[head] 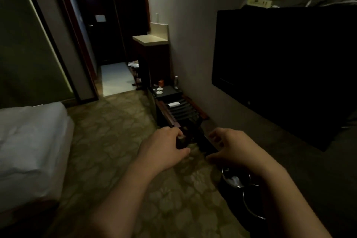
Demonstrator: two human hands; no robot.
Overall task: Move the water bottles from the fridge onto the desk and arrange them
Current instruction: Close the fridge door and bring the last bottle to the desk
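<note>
No readable writing or brand anywhere; room dim. No water bottles in view, and no fridge identifiable.

Television (286,71): dark screen on the right wall. Luggage rack (181,111): slatted, against the wall below it, white slip on top. Cabinet (152,58): pale top, farther along the wall. Bed (29,141): white, left. Bin (236,177): metal rim, under the right forearm. Patterned carpet (116,141).

Left hand (164,147): held forward, fingers loosely curled, empty. Right hand (231,147): alongside, fingers relaxed and half-curled, empty.

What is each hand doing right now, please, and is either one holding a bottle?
Left hand: fingers loosely curled, holding nothing, no bottle.
Right hand: fingers spread and relaxed, open, holding nothing.
</note>
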